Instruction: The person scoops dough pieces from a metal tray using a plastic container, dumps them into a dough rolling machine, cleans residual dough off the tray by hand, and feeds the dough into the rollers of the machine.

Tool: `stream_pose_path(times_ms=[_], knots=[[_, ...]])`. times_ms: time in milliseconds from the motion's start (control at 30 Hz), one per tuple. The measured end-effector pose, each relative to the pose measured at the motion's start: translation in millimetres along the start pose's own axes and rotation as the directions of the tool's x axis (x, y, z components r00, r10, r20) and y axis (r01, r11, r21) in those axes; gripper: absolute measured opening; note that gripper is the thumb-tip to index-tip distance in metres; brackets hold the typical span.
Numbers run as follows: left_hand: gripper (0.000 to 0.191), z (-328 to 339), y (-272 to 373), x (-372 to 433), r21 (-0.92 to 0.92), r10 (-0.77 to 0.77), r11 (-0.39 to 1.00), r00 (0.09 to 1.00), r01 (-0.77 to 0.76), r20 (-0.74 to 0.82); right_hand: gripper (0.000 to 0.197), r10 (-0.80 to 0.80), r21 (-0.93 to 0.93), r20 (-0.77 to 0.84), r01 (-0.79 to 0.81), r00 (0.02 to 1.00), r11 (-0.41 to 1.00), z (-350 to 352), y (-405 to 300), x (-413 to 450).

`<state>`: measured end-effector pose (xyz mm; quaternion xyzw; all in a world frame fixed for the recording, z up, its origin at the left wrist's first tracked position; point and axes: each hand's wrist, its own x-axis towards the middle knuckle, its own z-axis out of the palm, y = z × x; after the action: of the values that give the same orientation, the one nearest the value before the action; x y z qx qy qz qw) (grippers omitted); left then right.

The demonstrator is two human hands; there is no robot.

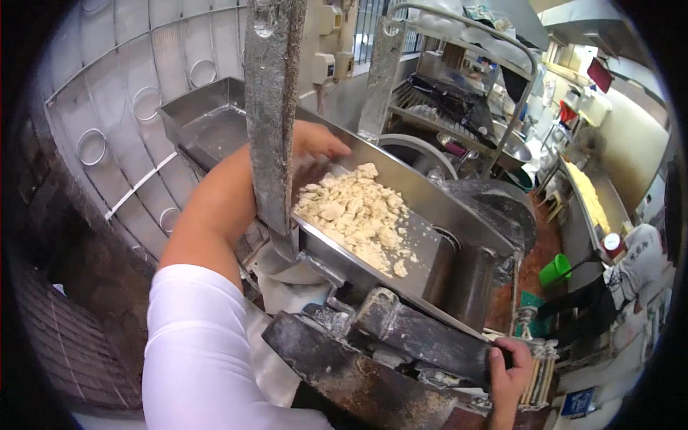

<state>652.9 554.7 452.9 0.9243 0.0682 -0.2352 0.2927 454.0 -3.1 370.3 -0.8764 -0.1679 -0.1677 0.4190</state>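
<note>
Crumbly pale dough pieces lie heaped in the steel trough of a roller machine. My left hand reaches past an upright metal post into the trough, just behind the heap. Its fingers point right and stay off the dough that shows; part of the hand and the forearm is hidden by the post. Two dark metal rollers lie across the trough's right end. My right hand rests at the near right corner of the machine frame, fingers curled over its edge; whether it grips the edge cannot be told.
Worn metal machine arms stand at the near side. Beyond the trough are a round dark tub and a wire rack loaded with bags. A person is at the right, near a long tray of yellow food and a green bucket.
</note>
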Motion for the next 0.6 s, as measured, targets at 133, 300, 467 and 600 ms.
stream_pose_path(times_ms=[133,300,467,600], knots=[[0.053,-32.5,-32.1,-38.4,-0.224,-0.092,0.965,0.623,-0.136,-0.777,0.014,-0.05,-0.005,-0.026,0.05,0.998,0.999,-3.5,2.4,-1.3],[0.041,0.5,-24.9,-133.4,-0.334,-0.153,0.286,0.301,-0.898,-0.941,0.017,-0.087,0.081,-0.027,0.089,0.996,0.993,-6.1,4.2,-2.3],[0.045,81.0,3.8,-203.4,-0.056,-0.1,0.481,0.008,-0.875,-0.995,0.016,-0.174,0.07,-0.018,0.175,0.985,0.982,-6.6,9.7,-2.1],[0.05,118.2,13.0,-256.3,-0.021,0.128,0.575,0.115,-0.818,-0.985,0.02,-0.219,0.168,0.05,0.208,0.974,0.964,-12.7,16.2,3.4]])
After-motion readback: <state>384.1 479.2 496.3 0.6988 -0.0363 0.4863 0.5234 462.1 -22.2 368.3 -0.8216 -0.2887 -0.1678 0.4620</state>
